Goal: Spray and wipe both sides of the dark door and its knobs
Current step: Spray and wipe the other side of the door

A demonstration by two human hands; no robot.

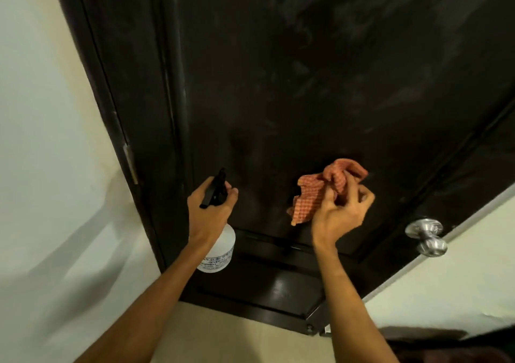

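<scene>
- The door [306,84] fills most of the view, right in front of both hands. It's very dark brown, nearly black, with hazy streaks and smudges all over the big upper panel. The lower panel is glossier and catches a bit of light.
- The left hand [207,209] has its fingers curled round the black trigger head of a white spray bottle [220,251], nozzle aimed at the door.
- The right hand [338,212] has bent fingers pinching a bunched-up orange checked cloth [315,192] against the panel.
- A round silver knob [426,234] sticks out at the door's right edge, well apart from the cloth.
- There's a metal hinge [131,164] on the left, next to the pale wall [41,139].
</scene>
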